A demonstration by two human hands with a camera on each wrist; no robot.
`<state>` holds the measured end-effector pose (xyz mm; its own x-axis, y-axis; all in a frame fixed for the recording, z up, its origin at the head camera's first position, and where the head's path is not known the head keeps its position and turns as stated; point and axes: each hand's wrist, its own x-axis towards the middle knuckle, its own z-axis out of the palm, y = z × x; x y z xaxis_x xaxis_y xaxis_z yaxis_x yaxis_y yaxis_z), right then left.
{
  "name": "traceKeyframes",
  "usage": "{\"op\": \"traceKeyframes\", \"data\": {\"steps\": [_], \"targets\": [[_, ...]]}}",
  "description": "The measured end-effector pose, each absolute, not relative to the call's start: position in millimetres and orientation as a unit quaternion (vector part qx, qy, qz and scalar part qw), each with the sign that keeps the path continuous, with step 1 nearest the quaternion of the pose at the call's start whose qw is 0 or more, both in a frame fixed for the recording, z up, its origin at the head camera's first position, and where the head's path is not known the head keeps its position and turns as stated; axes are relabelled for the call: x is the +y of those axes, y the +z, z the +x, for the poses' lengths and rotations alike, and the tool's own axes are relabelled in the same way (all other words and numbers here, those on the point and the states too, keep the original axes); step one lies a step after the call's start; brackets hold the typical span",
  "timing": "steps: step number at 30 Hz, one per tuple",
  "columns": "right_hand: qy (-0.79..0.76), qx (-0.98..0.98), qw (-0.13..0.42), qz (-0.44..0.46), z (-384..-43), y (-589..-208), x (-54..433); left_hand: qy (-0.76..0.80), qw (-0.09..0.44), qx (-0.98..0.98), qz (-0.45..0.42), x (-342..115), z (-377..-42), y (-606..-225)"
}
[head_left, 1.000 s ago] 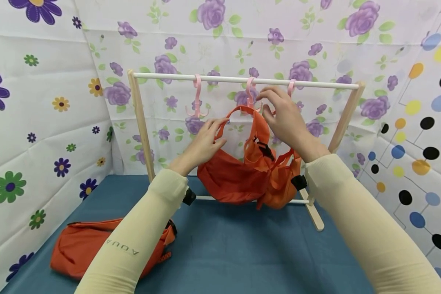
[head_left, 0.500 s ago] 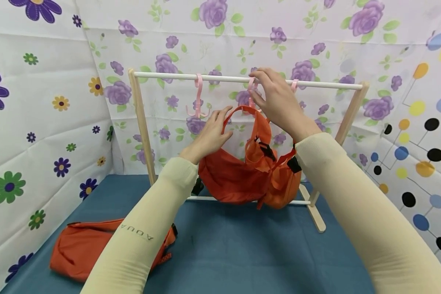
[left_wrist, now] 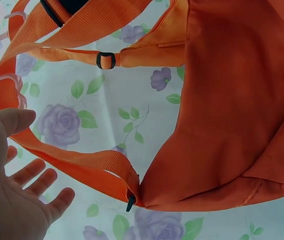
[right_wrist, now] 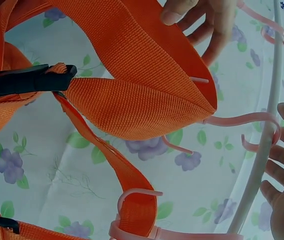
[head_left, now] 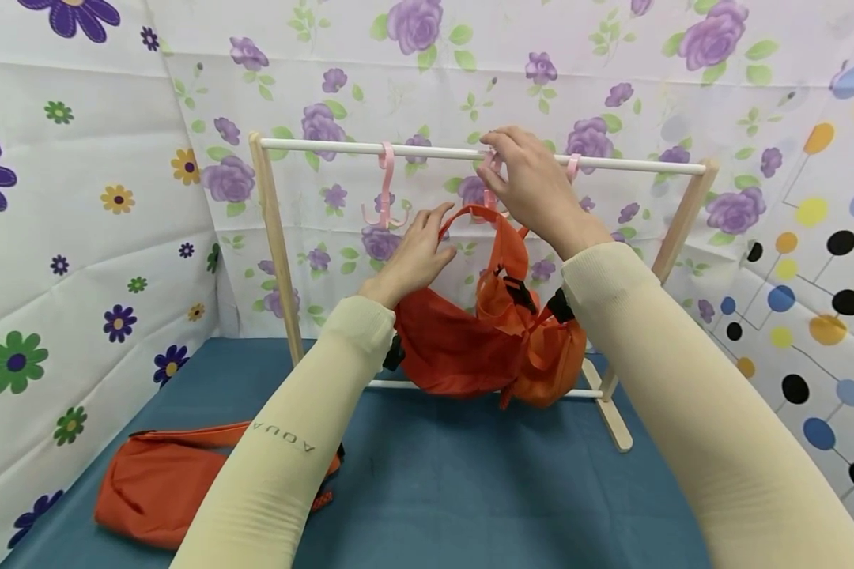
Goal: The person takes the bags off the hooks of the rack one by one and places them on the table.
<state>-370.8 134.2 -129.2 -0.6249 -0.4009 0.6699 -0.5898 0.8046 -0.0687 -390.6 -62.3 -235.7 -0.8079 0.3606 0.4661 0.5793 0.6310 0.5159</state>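
Note:
A red-orange waist bag point(head_left: 455, 348) hangs by its strap point(right_wrist: 146, 107) from the middle pink hook point(right_wrist: 239, 120) on the white rod. Beside that strap is my left hand point(head_left: 416, 257), fingers spread and thumb against or very near the webbing. My right hand point(head_left: 537, 194) is up at the rod, its fingers loosely bent around the top of the middle hook; in the right wrist view a gap shows between fingers and hook. A second orange waist bag point(head_left: 553, 367) hangs to the right, its strap on the right pink hook point(right_wrist: 132, 232), partly behind my right arm.
The wood-ended rack point(head_left: 273, 245) stands on a blue-covered table point(head_left: 470, 490). At the left a bare pink hook point(head_left: 386, 190) hangs from the rod. Another red-orange waist bag point(head_left: 156, 490) lies at the table's front left, partly under my left sleeve. Patterned cloth walls surround the table.
My right hand has risen from beside the middle hook to its top at the rod. My left hand has shifted slightly right and up along the strap. The hanging bags barely moved.

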Motion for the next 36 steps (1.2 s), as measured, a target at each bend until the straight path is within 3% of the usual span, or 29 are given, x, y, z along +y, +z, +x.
{"op": "traceKeyframes", "data": {"steps": [36], "targets": [[0.168, -0.902, 0.285, 0.277, -372.4, -128.6, 132.7, -0.322, 0.167, -0.900, -0.242, -62.8, -394.4, -238.2]]}}
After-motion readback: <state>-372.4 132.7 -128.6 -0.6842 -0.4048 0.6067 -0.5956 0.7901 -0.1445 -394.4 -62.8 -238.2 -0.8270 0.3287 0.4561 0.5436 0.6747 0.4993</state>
